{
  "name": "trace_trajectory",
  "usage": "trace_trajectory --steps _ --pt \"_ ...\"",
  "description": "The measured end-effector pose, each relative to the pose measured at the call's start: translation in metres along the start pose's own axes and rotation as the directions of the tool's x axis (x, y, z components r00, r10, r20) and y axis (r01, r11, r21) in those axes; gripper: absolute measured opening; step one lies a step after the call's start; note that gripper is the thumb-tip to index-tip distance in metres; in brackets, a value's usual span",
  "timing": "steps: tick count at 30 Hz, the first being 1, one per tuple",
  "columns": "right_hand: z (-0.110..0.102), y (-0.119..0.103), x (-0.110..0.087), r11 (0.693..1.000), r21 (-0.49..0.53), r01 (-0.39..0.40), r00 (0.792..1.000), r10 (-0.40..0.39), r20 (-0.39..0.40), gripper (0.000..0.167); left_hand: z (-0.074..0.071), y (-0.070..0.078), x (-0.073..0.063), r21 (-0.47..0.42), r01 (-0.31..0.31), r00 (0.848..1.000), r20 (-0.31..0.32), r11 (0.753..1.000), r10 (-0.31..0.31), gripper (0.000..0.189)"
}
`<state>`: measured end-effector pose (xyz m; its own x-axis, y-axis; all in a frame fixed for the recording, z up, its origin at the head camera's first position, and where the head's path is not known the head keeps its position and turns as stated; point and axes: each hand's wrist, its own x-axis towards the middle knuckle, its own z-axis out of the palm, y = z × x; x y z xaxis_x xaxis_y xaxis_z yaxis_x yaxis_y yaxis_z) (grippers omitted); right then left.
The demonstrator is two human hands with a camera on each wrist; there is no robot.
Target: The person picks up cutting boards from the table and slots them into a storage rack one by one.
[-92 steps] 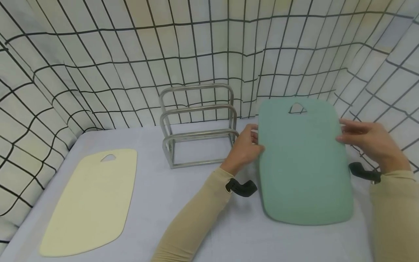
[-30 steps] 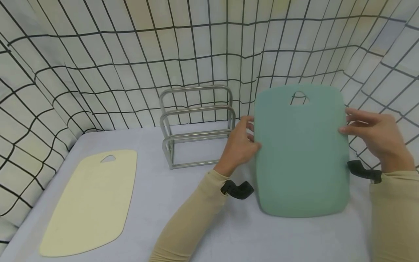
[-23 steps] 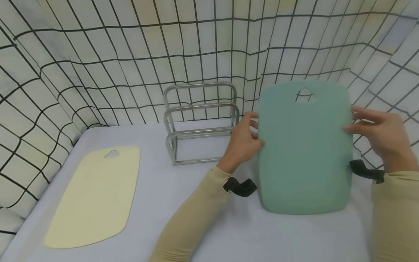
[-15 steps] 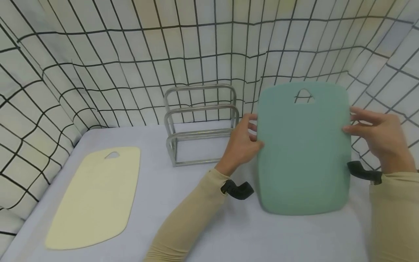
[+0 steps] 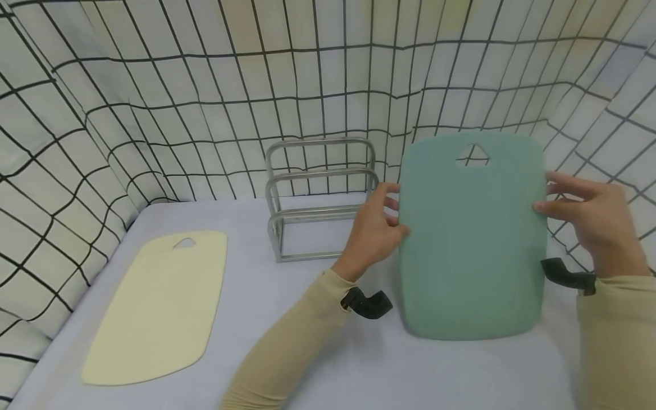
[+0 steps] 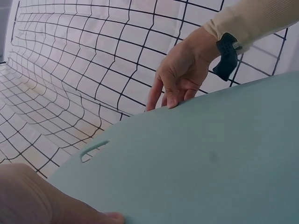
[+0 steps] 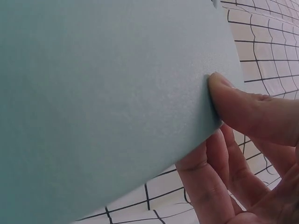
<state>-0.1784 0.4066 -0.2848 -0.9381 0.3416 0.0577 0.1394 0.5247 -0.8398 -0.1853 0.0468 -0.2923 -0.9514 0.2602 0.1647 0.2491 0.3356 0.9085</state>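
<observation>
A pale green cutting board (image 5: pixel 471 245), with a triangular hole near its top edge, stands tilted up at the right of the head view. My left hand (image 5: pixel 371 233) grips its left edge, thumb on the front face. On the opposite edge, my right hand (image 5: pixel 594 219) pinches the board; in the right wrist view its thumb (image 7: pixel 247 109) presses the face while the other fingers reach behind. The left wrist view shows both hands along the board's edges. Left of the board stands a silver metal rack (image 5: pixel 320 214) with upright loops, its right end partly hidden by my left hand.
A pale yellow cutting board (image 5: pixel 159 313) with a similar hole lies flat at the left on the white tabletop (image 5: pixel 287 307). Behind and at both sides rises a white cloth wall (image 5: pixel 230 125) with a black grid pattern.
Since the earliest frame, both hands have tilted the green board more upright, its top edge higher. Over the last second it has barely moved; the view itself has shifted a little.
</observation>
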Motion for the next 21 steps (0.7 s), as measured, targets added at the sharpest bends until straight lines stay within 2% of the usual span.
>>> trace_trajectory --steps 11,16,21 --pt "0.007 -0.005 -0.004 0.997 0.026 0.07 0.998 -0.07 0.006 0.072 -0.011 0.0 -0.007 0.01 -0.026 1.0 -0.002 1.0 0.026 0.067" --pt "0.01 -0.01 -0.008 0.998 0.016 0.06 0.998 -0.06 0.003 0.072 -0.016 -0.002 -0.009 0.011 -0.049 0.999 -0.002 0.999 0.05 0.067" --pt "0.013 -0.016 -0.01 0.998 0.048 0.049 0.999 -0.05 0.018 0.074 -0.022 -0.006 -0.01 0.003 -0.048 0.999 -0.018 0.999 0.048 0.069"
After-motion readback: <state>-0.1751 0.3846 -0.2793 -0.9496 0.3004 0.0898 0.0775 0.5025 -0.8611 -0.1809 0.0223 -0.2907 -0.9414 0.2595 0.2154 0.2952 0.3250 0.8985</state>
